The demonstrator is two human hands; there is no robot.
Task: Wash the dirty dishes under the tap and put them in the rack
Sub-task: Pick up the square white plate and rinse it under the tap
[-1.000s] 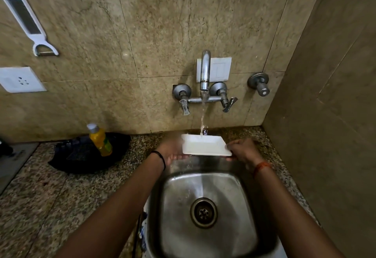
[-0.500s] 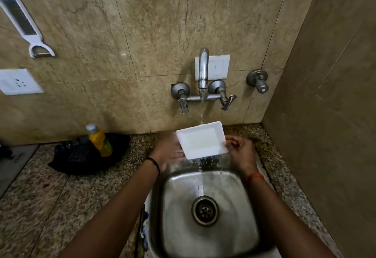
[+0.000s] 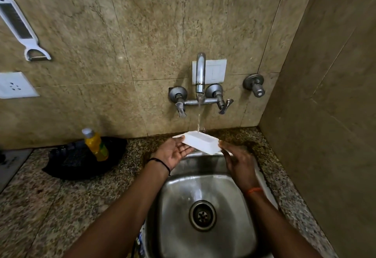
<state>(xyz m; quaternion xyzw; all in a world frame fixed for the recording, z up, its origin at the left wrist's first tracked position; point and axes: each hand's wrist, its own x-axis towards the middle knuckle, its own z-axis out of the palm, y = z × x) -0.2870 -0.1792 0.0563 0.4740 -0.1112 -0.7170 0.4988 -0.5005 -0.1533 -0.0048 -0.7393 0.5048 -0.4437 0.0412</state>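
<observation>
A white rectangular dish (image 3: 201,142) is held upside down over the back of the steel sink (image 3: 205,213), its base turned up. Water from the wall tap (image 3: 200,74) falls onto its far edge. My left hand (image 3: 173,152) supports the dish's left end from below with the palm up and fingers spread. My right hand (image 3: 238,162) holds its right end with the fingertips. No rack is in view.
A yellow soap bottle (image 3: 95,144) stands on a black pan or tray (image 3: 81,160) on the granite counter to the left. A white peeler (image 3: 20,28) and a socket (image 3: 14,85) are on the wall. A side wall closes off the right.
The dish went from lying flat under the stream, to tilted up with its face toward me, to flipped over with its base up. Both hands shifted their hold with it.
</observation>
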